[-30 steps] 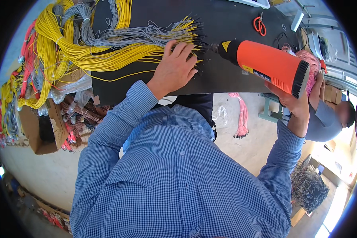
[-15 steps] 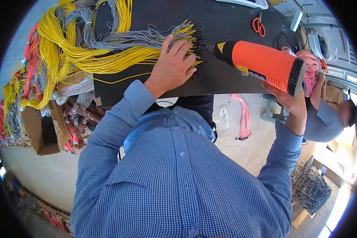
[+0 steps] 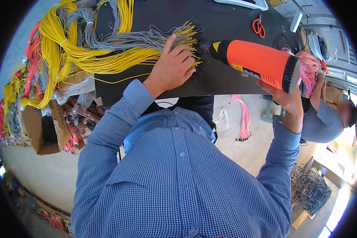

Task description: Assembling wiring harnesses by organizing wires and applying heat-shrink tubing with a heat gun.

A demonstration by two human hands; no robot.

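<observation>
My right hand [image 3: 286, 102] is closed around the underside of an orange heat gun [image 3: 258, 62], most of whose grip is hidden. The gun's metal nozzle points left, close to the black-tipped ends of a fan of wires. My left hand [image 3: 171, 70] lies palm down on these wires, its index finger stretched out and the others slightly bent. Beneath and beside it run a yellow wire bundle [image 3: 103, 60] and a grey wire bundle [image 3: 123, 40], both spread along the table.
Red-handled scissors [image 3: 258, 28] lie on the black table [image 3: 230, 18], near a white tray [image 3: 250, 4]. A cardboard box [image 3: 43, 133] stands at left. Pink wires [image 3: 244, 119] hang below the table edge. At right, a co-worker [image 3: 325, 119] handles another pink bundle [image 3: 308, 65].
The heat gun has shifted slightly left with my right hand. My left hand's fingers have drawn a little closer together on the wires.
</observation>
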